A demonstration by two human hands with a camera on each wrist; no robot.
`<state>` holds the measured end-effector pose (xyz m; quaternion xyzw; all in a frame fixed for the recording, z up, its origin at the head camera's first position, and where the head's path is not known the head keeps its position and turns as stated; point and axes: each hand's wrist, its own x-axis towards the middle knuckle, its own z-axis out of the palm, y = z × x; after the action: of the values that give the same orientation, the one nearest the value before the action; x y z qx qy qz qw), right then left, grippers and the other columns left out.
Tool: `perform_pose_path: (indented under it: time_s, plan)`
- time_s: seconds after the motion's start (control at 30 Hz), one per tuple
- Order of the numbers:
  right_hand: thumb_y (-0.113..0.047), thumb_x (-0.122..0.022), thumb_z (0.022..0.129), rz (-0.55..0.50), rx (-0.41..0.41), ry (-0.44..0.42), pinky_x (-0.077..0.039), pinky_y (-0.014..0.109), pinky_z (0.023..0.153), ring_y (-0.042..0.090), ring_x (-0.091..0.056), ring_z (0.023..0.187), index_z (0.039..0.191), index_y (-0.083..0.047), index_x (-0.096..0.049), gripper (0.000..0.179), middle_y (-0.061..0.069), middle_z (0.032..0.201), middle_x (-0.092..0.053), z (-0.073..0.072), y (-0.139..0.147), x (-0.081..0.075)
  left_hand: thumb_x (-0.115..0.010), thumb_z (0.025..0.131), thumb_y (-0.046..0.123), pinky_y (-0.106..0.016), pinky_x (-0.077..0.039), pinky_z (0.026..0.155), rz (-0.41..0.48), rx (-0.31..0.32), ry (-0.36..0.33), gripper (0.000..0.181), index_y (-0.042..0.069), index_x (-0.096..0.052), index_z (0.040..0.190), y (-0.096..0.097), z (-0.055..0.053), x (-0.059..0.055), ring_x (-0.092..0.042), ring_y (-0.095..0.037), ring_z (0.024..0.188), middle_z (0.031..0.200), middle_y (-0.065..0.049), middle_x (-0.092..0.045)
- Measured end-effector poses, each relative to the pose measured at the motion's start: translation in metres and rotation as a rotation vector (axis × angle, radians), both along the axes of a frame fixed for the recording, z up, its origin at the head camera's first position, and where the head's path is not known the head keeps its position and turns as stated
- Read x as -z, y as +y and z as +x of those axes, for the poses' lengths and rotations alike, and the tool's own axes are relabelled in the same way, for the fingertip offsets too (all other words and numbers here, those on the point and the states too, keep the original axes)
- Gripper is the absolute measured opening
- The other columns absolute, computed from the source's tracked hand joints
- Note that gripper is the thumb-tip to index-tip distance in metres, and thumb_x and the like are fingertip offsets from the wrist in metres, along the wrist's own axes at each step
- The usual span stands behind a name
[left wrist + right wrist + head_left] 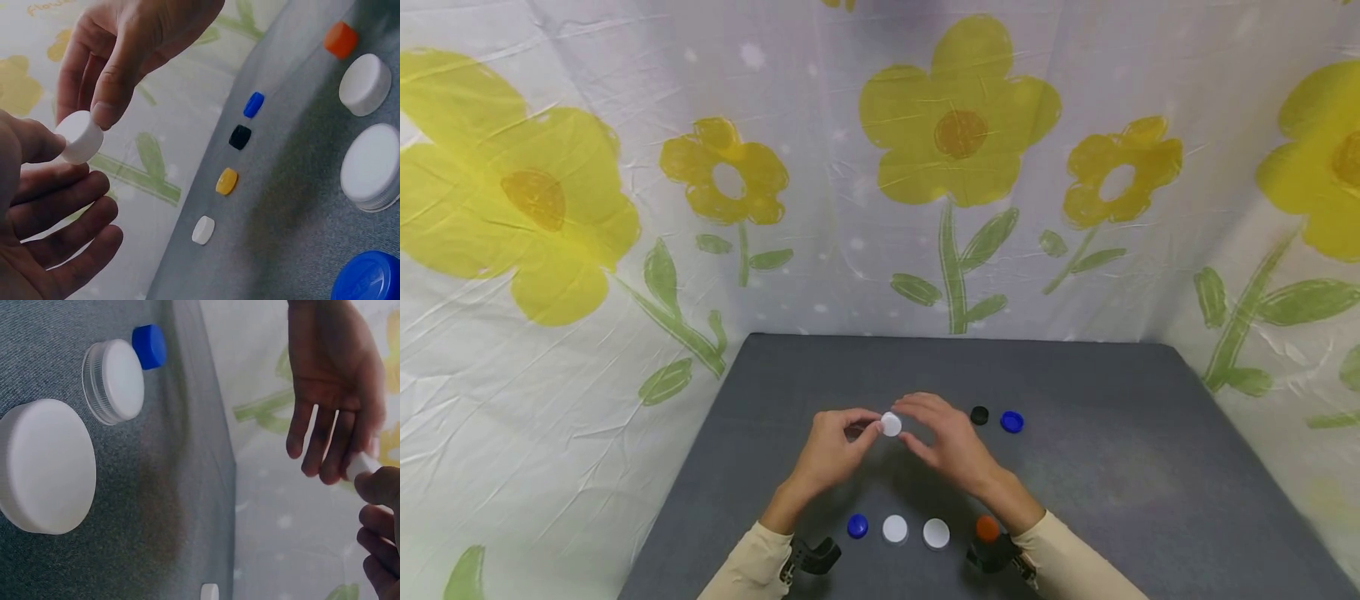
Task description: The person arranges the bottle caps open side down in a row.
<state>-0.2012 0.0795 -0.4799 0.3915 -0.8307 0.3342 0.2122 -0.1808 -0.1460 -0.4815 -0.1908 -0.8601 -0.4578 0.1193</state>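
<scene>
Both hands meet over the table around one small white bottle cap, raised with its flat round face toward the head camera. My left hand pinches its left edge between thumb and fingers. From the other side, my right hand has its thumb and forefinger at the rim. In the left wrist view, the right thumb lies against the upper edge of the white cap, and the left thumb presses its near side. The left hand's other fingers spread below it.
Near me stand a blue cap, two larger white caps and an orange cap. Farther back lie a black cap and a blue cap. The left wrist view adds a yellow cap and a white cap.
</scene>
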Motion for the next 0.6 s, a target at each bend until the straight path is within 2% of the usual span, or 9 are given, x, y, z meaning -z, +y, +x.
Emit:
perform_pose_path:
  time_s: [0.13, 0.23, 0.4, 0.5, 0.6]
  plan:
    - [-0.020, -0.079, 0.088, 0.008, 0.005, 0.017, -0.053, 0.043, 0.098, 0.021, -0.062, 0.122, 0.123, -0.014, -0.070, 0.037, 0.003, 0.125, -0.069, 0.0008, -0.0009, 0.0006, -0.071, 0.094, 0.029, -0.025, -0.058, 0.076, 0.008, -0.016, -0.038, 0.015, 0.018, -0.078, 0.102, 0.0001, 0.0001, -0.0011, -0.072, -0.005, 0.084, 0.097, 0.006, -0.077]
    - [-0.022, -0.079, 0.088, 0.003, 0.014, 0.003, -0.053, 0.044, 0.098, 0.021, -0.062, 0.121, 0.120, -0.013, -0.071, 0.035, 0.003, 0.123, -0.070, -0.0006, -0.0016, 0.0014, -0.072, 0.094, 0.027, -0.031, -0.060, 0.077, 0.026, -0.016, -0.022, 0.016, 0.018, -0.077, 0.105, 0.0007, -0.0008, 0.0000, -0.073, -0.008, 0.086, 0.099, 0.006, -0.077]
    - [-0.024, -0.079, 0.087, -0.004, 0.026, -0.041, -0.053, 0.045, 0.097, 0.021, -0.064, 0.119, 0.117, -0.014, -0.072, 0.032, 0.003, 0.120, -0.071, -0.0049, -0.0032, 0.0030, -0.075, 0.090, 0.015, -0.042, -0.060, 0.075, 0.038, 0.013, 0.079, 0.019, 0.011, -0.076, 0.109, 0.0002, -0.0019, 0.0019, -0.074, -0.014, 0.085, 0.100, -0.001, -0.077]
    - [-0.028, -0.077, 0.089, 0.008, 0.026, -0.085, -0.053, 0.044, 0.098, 0.019, -0.063, 0.120, 0.118, -0.015, -0.073, 0.031, 0.002, 0.120, -0.071, -0.0066, -0.0046, 0.0027, -0.076, 0.088, 0.012, -0.036, -0.060, 0.073, -0.014, 0.014, 0.130, 0.020, 0.010, -0.076, 0.108, -0.0015, -0.0023, 0.0005, -0.072, -0.012, 0.083, 0.100, -0.002, -0.077]
    - [-0.031, -0.075, 0.091, 0.023, 0.017, -0.118, -0.052, 0.042, 0.099, 0.019, -0.063, 0.120, 0.118, -0.015, -0.073, 0.031, 0.002, 0.120, -0.071, -0.0082, -0.0073, 0.0016, -0.078, 0.087, 0.014, -0.033, -0.060, 0.075, -0.082, 0.018, 0.145, 0.021, 0.010, -0.076, 0.108, -0.0042, -0.0025, -0.0024, -0.073, -0.014, 0.086, 0.102, -0.002, -0.076]
